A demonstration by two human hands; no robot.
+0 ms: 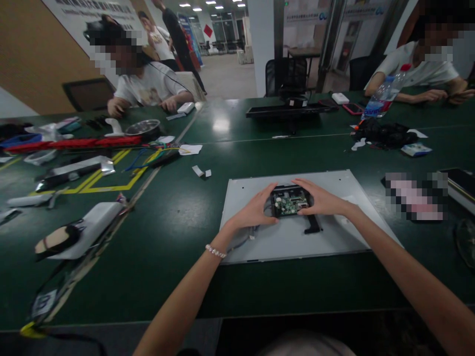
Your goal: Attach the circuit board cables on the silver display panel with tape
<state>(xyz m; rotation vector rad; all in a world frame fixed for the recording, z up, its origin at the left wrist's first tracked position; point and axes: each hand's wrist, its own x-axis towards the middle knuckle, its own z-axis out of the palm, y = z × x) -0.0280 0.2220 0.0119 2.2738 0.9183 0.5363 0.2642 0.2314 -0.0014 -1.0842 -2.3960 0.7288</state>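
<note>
A black frame with a green circuit board (291, 202) in it is held between my two hands over a flat light-grey panel (245, 249). My left hand (256, 207) grips its left side, with the thumb at the near corner and the fingers at the far one. On the opposite side my right hand (321, 200) grips the frame in the same way. A black L-shaped piece (313, 225) lies just below the right hand on the panel. Thin grey cables (241, 243) run by the left wrist. Whether the frame touches the panel, I cannot tell.
A black flat screen-like part (285, 111) lies beyond the panel. Bottles (382, 96) and a black bag (386, 133) are at the back right. Tools, cables and a white device (92, 227) crowd the left. Two people sit across the green table (178, 277).
</note>
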